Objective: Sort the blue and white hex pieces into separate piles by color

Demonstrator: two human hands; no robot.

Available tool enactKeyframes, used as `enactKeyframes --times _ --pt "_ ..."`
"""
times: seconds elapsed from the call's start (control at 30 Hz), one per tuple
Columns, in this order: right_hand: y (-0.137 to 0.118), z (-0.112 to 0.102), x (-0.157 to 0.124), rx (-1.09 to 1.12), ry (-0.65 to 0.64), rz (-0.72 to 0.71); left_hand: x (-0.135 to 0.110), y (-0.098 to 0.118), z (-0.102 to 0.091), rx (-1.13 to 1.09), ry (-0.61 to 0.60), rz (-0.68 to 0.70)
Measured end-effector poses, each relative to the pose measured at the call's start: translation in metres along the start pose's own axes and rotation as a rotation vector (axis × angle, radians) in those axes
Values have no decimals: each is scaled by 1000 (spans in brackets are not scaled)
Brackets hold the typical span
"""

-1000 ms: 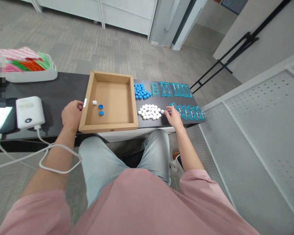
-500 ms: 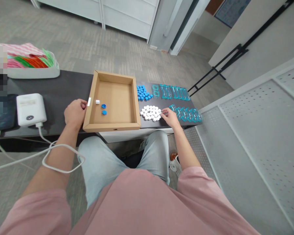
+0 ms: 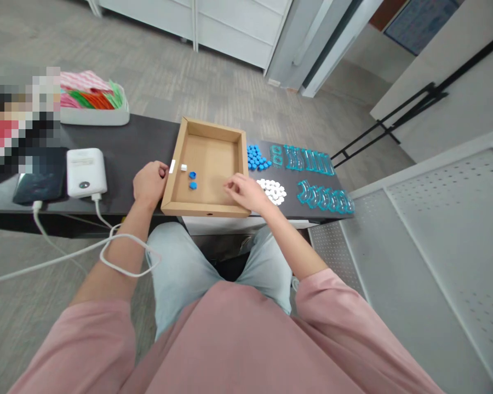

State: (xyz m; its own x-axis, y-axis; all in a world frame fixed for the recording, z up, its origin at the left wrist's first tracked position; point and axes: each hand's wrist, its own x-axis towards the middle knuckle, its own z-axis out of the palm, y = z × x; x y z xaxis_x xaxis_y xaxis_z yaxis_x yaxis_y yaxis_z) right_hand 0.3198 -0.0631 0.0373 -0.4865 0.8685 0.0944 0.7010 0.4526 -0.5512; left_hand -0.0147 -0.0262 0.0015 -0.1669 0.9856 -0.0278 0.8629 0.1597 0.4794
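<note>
A shallow cardboard box (image 3: 213,127) lies on the dark table (image 3: 123,148). Inside it sit two blue hexagon pieces (image 3: 193,180) and one white piece (image 3: 183,167). My left hand (image 3: 149,183) is curled against the box's left wall. Over the box's right front corner hovers my right hand (image 3: 244,192), its fingers pinched together; what they hold is too small to make out. Right of the box are a pile of white hexagon pieces (image 3: 274,191) and a pile of blue hexagon pieces (image 3: 256,157).
Clear teal curved parts (image 3: 324,198) lie in two rows at the table's right end. A white power bank (image 3: 86,172) with a cable and a phone (image 3: 39,186) lie left of the box. A white bin of coloured strips (image 3: 92,101) stands at the far left.
My right hand has moved left from the white pile to above the box's right front corner. The left hand stays at the box wall. The camera view has shifted.
</note>
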Motion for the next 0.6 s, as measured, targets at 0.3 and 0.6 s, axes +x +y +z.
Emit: enactKeyframes --times 0.3,0.6 --pt "-61 56 92 -274 -273 -119 1 -2 3 -14 19 25" --pt "-39 53 81 -114 -340 -234 2 -2 1 -29 -8 19"
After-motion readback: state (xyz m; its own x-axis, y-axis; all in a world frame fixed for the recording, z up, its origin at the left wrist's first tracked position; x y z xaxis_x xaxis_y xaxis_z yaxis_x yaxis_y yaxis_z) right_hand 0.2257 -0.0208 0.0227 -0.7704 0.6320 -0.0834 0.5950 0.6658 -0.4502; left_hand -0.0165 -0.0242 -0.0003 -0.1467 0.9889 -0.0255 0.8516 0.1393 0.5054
